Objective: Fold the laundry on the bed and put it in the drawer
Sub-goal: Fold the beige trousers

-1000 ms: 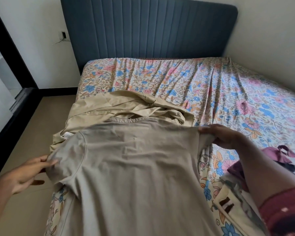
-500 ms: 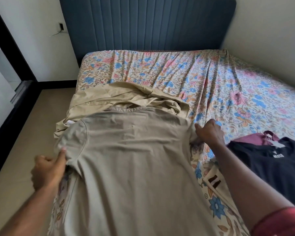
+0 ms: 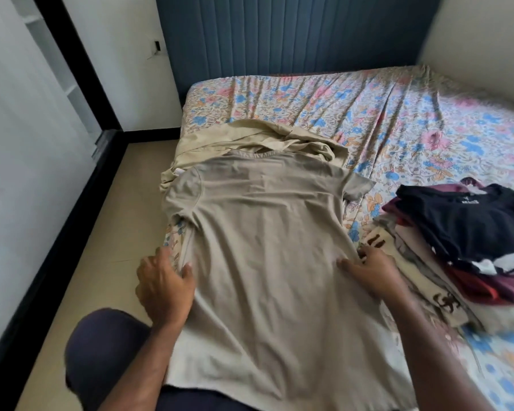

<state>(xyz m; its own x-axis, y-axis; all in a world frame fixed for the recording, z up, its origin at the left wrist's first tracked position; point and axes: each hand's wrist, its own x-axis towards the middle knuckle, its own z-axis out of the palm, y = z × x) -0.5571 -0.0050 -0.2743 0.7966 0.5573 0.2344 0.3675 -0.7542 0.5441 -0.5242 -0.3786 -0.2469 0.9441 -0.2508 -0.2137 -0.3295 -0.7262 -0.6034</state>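
Observation:
A beige t-shirt lies spread flat, back up, on the floral bed, its collar toward the headboard. My left hand rests at the shirt's left side seam, thumb on the cloth and fingers curled at the edge. My right hand lies on the shirt's right side seam, fingers spread flat on the fabric. Whether either hand pinches the cloth is unclear. A second beige garment lies crumpled under the shirt's collar.
A pile of clothes, a black shirt on top, sits on the bed to the right. A blue padded headboard stands behind. Beige floor and a dark-framed glass partition run along the left. My knee shows low.
Both hands have let go of the sleeves and slid down to the shirt's side seams at mid-body. The view has tilted, bringing the clothes pile into sight.

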